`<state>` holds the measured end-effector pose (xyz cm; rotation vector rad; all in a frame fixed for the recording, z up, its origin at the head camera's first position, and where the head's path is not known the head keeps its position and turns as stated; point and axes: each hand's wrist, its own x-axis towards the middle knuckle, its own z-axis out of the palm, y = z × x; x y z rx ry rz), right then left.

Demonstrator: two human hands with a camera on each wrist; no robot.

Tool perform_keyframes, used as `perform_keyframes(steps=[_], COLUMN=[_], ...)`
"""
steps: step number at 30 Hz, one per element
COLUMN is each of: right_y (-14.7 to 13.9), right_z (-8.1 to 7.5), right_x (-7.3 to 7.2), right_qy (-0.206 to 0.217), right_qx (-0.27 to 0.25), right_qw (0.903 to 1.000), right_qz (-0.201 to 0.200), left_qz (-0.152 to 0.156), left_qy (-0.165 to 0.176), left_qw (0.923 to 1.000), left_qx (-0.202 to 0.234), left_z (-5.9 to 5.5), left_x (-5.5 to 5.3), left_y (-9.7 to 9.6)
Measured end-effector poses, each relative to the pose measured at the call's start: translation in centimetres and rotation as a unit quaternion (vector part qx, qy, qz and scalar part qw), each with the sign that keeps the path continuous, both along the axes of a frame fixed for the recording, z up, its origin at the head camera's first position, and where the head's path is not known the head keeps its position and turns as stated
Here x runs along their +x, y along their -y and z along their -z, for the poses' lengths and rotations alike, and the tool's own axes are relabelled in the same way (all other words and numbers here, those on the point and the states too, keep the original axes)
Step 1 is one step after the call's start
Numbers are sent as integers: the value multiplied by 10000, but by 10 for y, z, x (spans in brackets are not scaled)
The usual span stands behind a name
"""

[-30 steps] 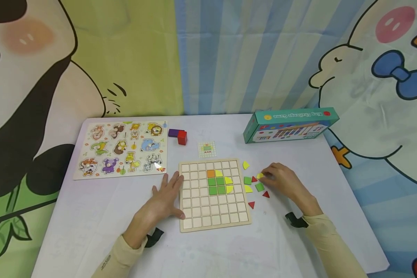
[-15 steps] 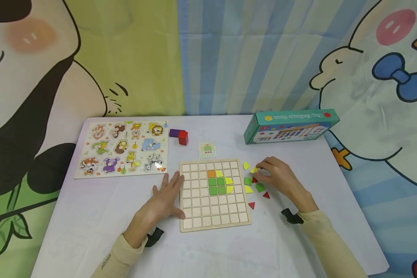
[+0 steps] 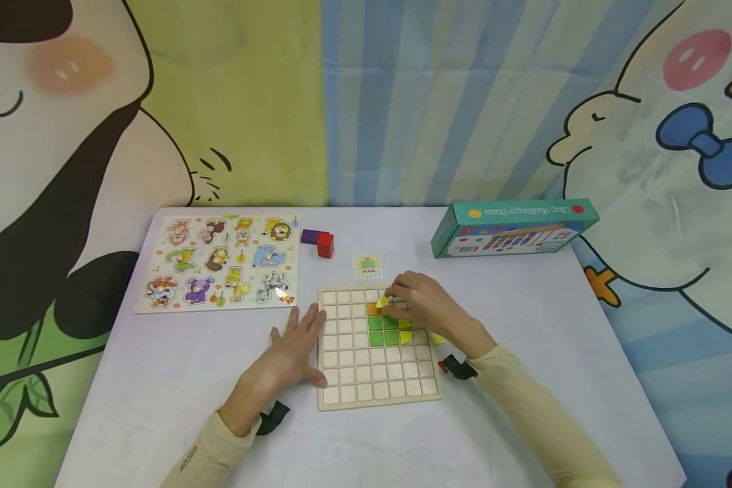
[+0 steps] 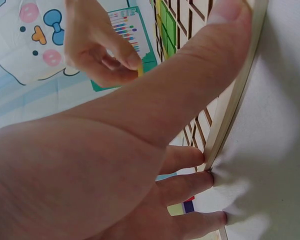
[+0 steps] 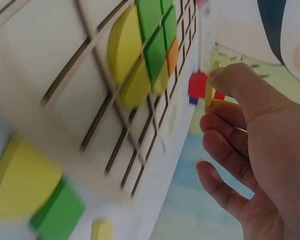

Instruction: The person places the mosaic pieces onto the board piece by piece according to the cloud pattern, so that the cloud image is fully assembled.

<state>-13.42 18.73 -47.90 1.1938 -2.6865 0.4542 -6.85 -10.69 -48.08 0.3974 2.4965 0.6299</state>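
Observation:
My left hand lies against the left edge of the wooden grid board, fingers spread and thumb at the rim. My right hand is over the upper part of the board. Its thumb and index finger pinch a yellow quarter-round tile, which the right wrist view shows edge-on, above the surface. On the grid sit an orange square tile, several green square tiles and yellow quarter-round tiles. The right hand hides part of the upper rows.
Behind the board lies a small pattern card. A red block and a purple block are near an animal puzzle board at left. A green game box stands back right. Loose tiles lie right of the board.
My right hand has picked up a yellow tile from the loose pieces at the right and carried it left over the board. The left hand stays at the board's edge.

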Motion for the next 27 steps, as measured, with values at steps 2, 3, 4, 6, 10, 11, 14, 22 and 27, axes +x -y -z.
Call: perform_keyframes(steps=[2, 3, 4, 6, 10, 11, 14, 22, 27], right_y=[12, 18, 23, 30, 39, 40, 42, 43, 43], right_z=[4, 6, 7, 11, 14, 15, 17, 17, 18], right_x=[-3, -4, -5, -6, -7, -7, -6, -4, -4], right_qy=[-13, 15, 41, 92, 260, 318, 428, 433, 420], right_qx=[77, 96, 132, 205, 431, 484, 657, 729, 603], right_qw=[9999, 9998, 9996, 9994, 9986, 9982, 9969, 9964, 9973], right_qz=[-144, -200, -235, -247, -147, -124, -58, -23, -52], left_qz=[3, 8, 19, 36, 38, 34, 42, 33, 45], left_qy=[-16, -7, -16, -42, -59, -66, -75, -64, -81], left_qw=[10000, 10000, 10000, 10000, 10000, 10000, 10000, 10000, 9999], left_qx=[-1, -21, -36, -40, -24, -9, 23, 45, 45], left_z=[0, 1, 1, 0, -1, -1, -1, 1, 3], left_x=[0, 0, 0, 1, 1, 1, 2, 0, 1], left_y=[0, -1, -1, -1, 0, 0, 1, 0, 1])
